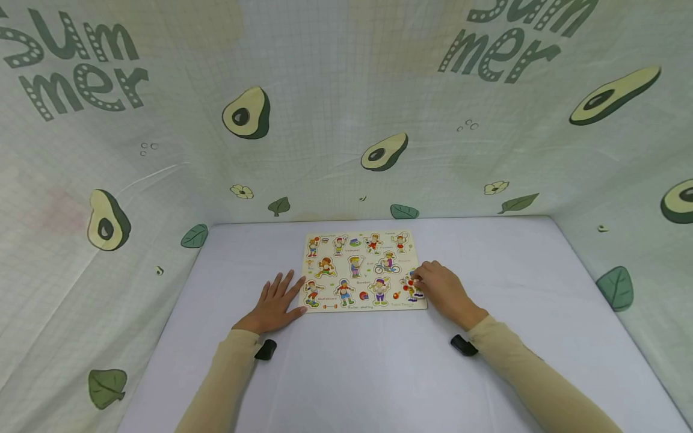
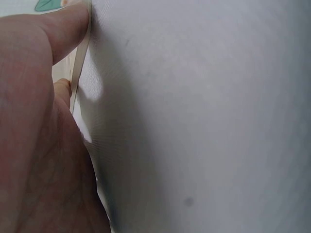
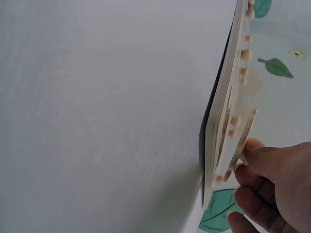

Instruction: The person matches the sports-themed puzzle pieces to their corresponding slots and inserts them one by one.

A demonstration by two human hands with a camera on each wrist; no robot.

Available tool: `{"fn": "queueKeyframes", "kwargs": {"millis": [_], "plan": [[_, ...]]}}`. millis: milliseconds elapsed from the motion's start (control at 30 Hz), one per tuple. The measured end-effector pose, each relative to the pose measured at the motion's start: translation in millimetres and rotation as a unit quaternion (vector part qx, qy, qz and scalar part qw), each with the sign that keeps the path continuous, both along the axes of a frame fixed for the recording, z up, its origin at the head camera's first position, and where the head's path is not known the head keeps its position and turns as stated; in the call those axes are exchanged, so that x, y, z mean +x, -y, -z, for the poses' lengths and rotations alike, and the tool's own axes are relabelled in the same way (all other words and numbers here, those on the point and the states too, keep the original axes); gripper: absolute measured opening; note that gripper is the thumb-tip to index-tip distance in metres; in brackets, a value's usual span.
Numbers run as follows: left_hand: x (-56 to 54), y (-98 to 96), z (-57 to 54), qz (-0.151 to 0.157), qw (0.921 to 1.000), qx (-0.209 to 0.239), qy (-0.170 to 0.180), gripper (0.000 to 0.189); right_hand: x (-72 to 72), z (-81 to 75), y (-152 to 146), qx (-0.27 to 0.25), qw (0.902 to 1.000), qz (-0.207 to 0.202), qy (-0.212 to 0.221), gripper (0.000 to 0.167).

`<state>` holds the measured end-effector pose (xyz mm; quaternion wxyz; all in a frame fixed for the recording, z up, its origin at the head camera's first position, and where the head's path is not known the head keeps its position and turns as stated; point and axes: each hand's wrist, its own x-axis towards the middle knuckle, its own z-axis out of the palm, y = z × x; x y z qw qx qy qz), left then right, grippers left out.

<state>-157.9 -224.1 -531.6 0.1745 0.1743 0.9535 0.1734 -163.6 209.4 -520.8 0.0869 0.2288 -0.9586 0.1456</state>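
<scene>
A wooden peg puzzle board (image 1: pixel 397 270) with colourful sports figures lies flat on the table. My right hand (image 1: pixel 446 294) is over its lower right corner, where a figure shows partly behind the fingertips. In the right wrist view, thumb and index finger pinch a thin wooden puzzle piece (image 3: pixel 241 145) by its knob; the piece is tilted close over the board's surface. My left hand (image 1: pixel 273 307) has its fingers spread, with fingertips and thumb at the board's left edge. In the left wrist view the thumb (image 2: pixel 73 29) touches that edge.
A white cloth covers the table (image 1: pixel 357 373). Behind it and at both sides hangs a pale curtain (image 1: pixel 325 150) printed with avocados and leaves. Black wrist cameras (image 1: pixel 266 350) sit by both sleeves. Several figures with small round knobs sit on the board.
</scene>
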Motion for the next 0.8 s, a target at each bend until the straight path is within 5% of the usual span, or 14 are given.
{"fn": "queueKeyframes", "kwargs": {"millis": [467,800], "plan": [[1.3,5.0,10.9,0.003,0.9989,0.04,-0.025,0.083,0.4,0.6,11,0.03,0.9995,-0.012,-0.008,0.017],[1.1,-0.9,-1.9,-0.005,1.0,0.002,0.003,0.078,2.1,0.4,15,0.048,0.9988,-0.008,0.001,0.018]]}}
